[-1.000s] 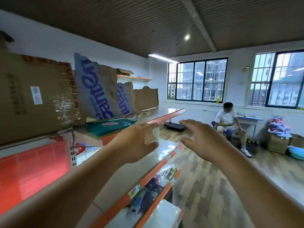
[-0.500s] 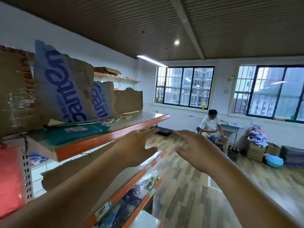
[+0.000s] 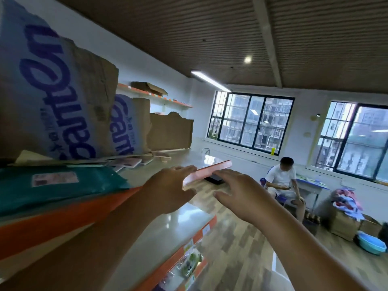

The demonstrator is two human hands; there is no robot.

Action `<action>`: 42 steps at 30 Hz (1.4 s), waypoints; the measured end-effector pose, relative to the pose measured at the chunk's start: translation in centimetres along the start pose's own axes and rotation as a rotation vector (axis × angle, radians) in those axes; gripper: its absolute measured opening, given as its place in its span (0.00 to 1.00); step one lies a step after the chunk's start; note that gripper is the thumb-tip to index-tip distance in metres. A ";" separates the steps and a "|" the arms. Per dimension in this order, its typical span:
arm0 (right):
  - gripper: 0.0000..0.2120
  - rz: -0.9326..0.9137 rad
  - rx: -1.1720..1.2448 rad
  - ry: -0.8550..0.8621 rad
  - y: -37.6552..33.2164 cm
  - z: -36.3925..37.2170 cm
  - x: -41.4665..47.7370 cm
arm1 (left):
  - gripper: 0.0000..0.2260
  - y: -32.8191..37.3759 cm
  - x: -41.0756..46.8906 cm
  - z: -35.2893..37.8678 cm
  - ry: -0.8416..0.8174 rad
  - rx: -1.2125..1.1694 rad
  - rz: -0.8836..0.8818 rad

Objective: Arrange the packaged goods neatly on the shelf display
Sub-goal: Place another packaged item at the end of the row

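Released and empty, the left hand (image 3: 170, 190) and right hand (image 3: 241, 196) have risen to the orange-edged metal top shelf (image 3: 210, 168). Tidying there likely follows.

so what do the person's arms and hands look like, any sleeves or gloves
The left hand and right hand are bare: no gloves, rings or watch show. The left forearm and right forearm are bare too, with no sleeve, strap or marking in view down to the frame's edge.
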State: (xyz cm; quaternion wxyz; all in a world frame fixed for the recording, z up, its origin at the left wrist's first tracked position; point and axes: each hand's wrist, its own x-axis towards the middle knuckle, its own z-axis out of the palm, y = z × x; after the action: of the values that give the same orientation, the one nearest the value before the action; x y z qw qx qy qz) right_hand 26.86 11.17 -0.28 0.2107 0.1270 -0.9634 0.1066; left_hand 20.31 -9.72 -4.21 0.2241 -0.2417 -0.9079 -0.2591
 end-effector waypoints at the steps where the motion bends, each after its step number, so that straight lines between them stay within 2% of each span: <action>1: 0.27 0.003 0.012 0.009 0.5 0.4 1.4 | 0.27 -0.7 1.0 0.4 0.010 0.018 -0.007; 6: 0.24 -0.049 0.069 -0.004 2.4 2.5 7.1 | 0.33 -3.1 5.3 0.5 0.042 0.136 -0.020; 9: 0.24 -0.090 0.082 -0.005 3.2 3.8 10.5 | 0.28 -4.3 7.3 0.2 0.019 0.164 -0.037; 14: 0.25 -0.165 0.120 -0.049 4.5 6.6 16.3 | 0.31 -5.8 9.6 0.9 0.045 0.181 -0.106; 17: 0.24 -0.230 0.148 -0.048 5.9 8.5 19.9 | 0.27 -5.9 11.0 1.4 0.051 0.243 -0.163; 19: 0.22 -0.252 0.192 -0.056 7.1 9.9 22.7 | 0.24 -5.6 12.6 1.4 -0.012 0.285 -0.249; 20: 0.19 -0.266 0.218 -0.060 7.7 10.7 24.1 | 0.22 -5.3 13.6 1.5 -0.054 0.314 -0.298; 22: 0.08 -0.290 0.229 -0.046 9.2 12.2 27.4 | 0.13 -4.9 16.4 1.8 -0.077 0.394 -0.376; 23: 0.08 -0.304 0.228 -0.036 9.7 12.8 29.0 | 0.10 -4.9 17.8 1.8 -0.055 0.436 -0.390; 25: 0.19 -0.359 0.240 -0.018 11.0 13.8 31.7 | 0.12 -5.3 20.8 2.9 -0.012 0.502 -0.417; 28: 0.22 -0.428 0.310 -0.008 13.0 15.2 35.1 | 0.16 -6.7 25.1 4.5 -0.028 0.542 -0.488; 32: 0.19 -0.493 0.352 -0.085 14.7 16.9 38.9 | 0.09 -9.4 28.1 6.9 -0.039 0.552 -0.565; 36: 0.12 -0.525 0.355 -0.185 14.3 18.1 41.8 | 0.04 -11.2 27.0 8.5 -0.203 0.531 -0.636; 38: 0.06 -0.548 0.329 -0.273 13.3 18.4 43.5 | 0.06 -12.2 26.5 8.9 -0.240 0.572 -0.654; 42: 0.06 -0.623 0.268 -0.422 10.1 18.2 47.1 | 0.12 -12.9 26.6 8.8 -0.259 0.606 -0.690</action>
State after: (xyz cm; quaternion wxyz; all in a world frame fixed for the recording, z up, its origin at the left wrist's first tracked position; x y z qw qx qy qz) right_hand -24.31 6.58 2.42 0.0120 0.4588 -0.8783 0.1340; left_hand -10.13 -5.69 -1.47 0.0703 0.1199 -0.9902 -0.0099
